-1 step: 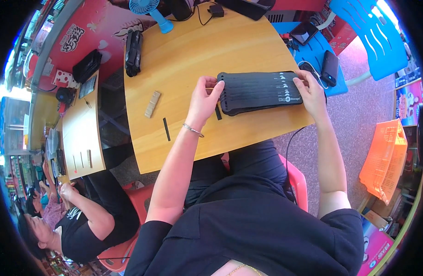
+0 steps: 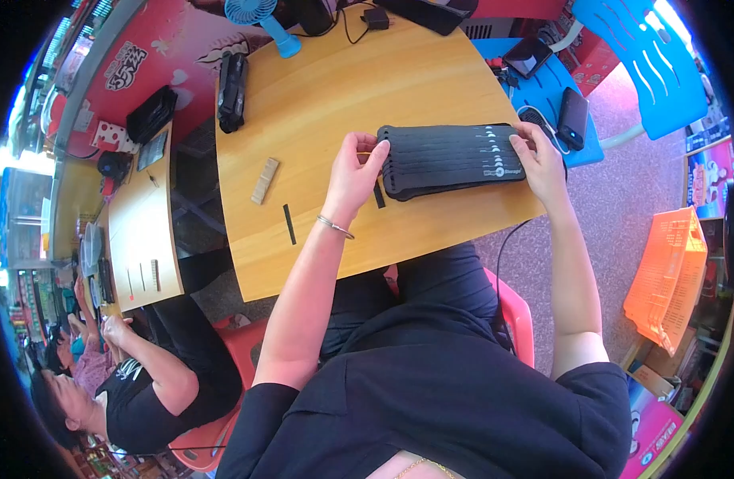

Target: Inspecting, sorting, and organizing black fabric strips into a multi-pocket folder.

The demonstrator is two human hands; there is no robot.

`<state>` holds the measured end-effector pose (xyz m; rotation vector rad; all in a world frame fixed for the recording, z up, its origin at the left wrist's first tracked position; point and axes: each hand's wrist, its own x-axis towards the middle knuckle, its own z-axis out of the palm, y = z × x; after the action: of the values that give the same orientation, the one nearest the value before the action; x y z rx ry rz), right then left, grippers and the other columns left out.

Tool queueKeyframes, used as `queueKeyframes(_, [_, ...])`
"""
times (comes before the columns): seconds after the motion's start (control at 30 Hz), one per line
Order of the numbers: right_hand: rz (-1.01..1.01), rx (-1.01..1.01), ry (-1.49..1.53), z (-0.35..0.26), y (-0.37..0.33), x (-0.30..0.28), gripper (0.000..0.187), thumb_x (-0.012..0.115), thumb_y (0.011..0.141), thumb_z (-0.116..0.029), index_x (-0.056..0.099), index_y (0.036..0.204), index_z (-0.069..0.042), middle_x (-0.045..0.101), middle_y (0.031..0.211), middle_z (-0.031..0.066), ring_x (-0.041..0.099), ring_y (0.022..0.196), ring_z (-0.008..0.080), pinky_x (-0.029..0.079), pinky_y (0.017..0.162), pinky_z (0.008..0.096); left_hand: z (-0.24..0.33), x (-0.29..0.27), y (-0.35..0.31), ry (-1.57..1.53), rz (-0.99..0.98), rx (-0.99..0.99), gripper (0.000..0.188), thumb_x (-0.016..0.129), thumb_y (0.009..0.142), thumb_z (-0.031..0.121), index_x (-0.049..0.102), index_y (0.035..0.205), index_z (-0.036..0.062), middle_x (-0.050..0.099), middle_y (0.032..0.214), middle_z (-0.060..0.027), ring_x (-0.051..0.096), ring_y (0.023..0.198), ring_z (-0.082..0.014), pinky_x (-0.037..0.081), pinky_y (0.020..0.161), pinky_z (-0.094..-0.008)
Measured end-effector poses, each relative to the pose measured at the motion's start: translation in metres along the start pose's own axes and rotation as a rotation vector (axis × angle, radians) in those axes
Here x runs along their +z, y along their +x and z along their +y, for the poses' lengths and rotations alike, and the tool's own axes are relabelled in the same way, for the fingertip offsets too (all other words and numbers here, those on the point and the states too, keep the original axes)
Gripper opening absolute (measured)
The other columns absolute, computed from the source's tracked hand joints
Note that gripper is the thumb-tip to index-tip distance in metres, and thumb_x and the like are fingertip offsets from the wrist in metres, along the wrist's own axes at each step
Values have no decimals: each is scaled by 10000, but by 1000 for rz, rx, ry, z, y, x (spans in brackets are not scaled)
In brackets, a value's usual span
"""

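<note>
On the wooden table (image 2: 359, 88), I hold a fanned stack of flat black strips (image 2: 443, 160) lying side to side in front of me. The strips have small holes at their left ends and white printing near the right. My left hand (image 2: 353, 172) pinches the left end between thumb and fingers. At the right end, my right hand (image 2: 539, 164) grips the edge, thumb on top and fingers partly hidden. A short black bar (image 2: 378, 195) shows on the tabletop beside the left hand. Farther left are a second black bar (image 2: 289, 224) and a pale ridged stick (image 2: 265, 180).
A folded black bundle (image 2: 232, 92) lies at the table's left edge, with a blue fan (image 2: 285, 41) behind it. A blue chair (image 2: 559, 100) holding devices stands right; an orange crate (image 2: 666, 279) sits beyond. Another person (image 2: 151, 383) sits at left by another table (image 2: 143, 223).
</note>
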<state>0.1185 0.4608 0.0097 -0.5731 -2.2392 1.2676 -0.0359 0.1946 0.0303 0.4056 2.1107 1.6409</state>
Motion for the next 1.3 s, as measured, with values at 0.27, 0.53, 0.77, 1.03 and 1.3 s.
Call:
queueKeyframes(0.27, [61, -29, -62, -15, -4, -6, 304, 655, 903, -194, 594, 1144, -19, 633, 1068, 127, 643, 923, 219, 511, 798, 323, 2, -1, -13, -66, 2, -1, 258, 620, 933, 233, 543, 1056, 19, 603, 959, -43, 577, 804, -104, 510, 685, -259])
queueKeyframes(0.53, [-52, -521, -321, -87, -11, 33, 426, 727, 789, -206, 602, 1165, -50, 598, 1184, 134, 529, 1151, 312, 412, 990, 411, -6, -9, -36, -136, -3, -24, 188, 544, 950, 114, 524, 1113, 22, 580, 959, -40, 584, 787, -103, 525, 681, -257])
queueKeyframes(0.77, [-309, -624, -326, -95, -16, 81, 652, 787, 694, -308, 551, 1257, -78, 530, 1300, 142, 464, 1248, 330, 363, 1053, 430, -9, -1, -42, -311, -79, -43, 227, 513, 944, 53, 504, 1168, 21, 560, 904, -32, 593, 743, -91, 528, 658, -237])
queueKeyframes(1.03, [-316, -566, -415, -91, -20, 93, 762, 815, 635, -358, 522, 1290, -101, 508, 1318, 144, 451, 1257, 329, 340, 1057, 445, -13, -5, -41, -351, -132, -8, 251, 546, 920, 22, 537, 1171, 39, 522, 823, 10, 562, 692, -59, 482, 631, -212])
queueKeyframes(1.3, [-345, -543, -417, -95, -20, 97, 764, 814, 630, -358, 527, 1286, -92, 517, 1299, 145, 470, 1232, 327, 349, 1041, 458, -23, -3, -30, -400, -186, 20, 279, 634, 869, 8, 543, 1133, 16, 527, 779, 18, 552, 661, -50, 475, 609, -205])
